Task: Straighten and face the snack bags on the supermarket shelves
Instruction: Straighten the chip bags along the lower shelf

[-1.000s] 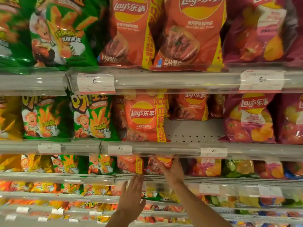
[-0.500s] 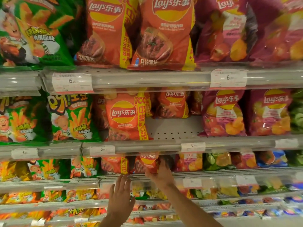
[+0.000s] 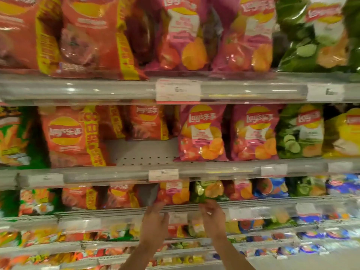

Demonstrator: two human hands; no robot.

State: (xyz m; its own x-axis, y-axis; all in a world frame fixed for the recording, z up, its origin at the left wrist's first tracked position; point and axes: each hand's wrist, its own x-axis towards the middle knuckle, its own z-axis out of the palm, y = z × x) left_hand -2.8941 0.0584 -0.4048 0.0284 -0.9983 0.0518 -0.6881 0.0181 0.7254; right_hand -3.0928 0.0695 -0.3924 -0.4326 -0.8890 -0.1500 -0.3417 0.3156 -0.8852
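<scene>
Here both hands are raised to the third shelf so its bags face out: the left hand (image 3: 154, 221) is held flat and touches a pink bag (image 3: 173, 192), while the right hand (image 3: 212, 215) seems (the view is blurry) curled under a green bag (image 3: 208, 190)

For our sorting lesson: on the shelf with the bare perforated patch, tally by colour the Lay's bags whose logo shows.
Orange Lay's bags: 2
Pink Lay's bags: 2
Green Lay's bag: 1
Yellow Lay's bag: 1
Total: 6
</scene>
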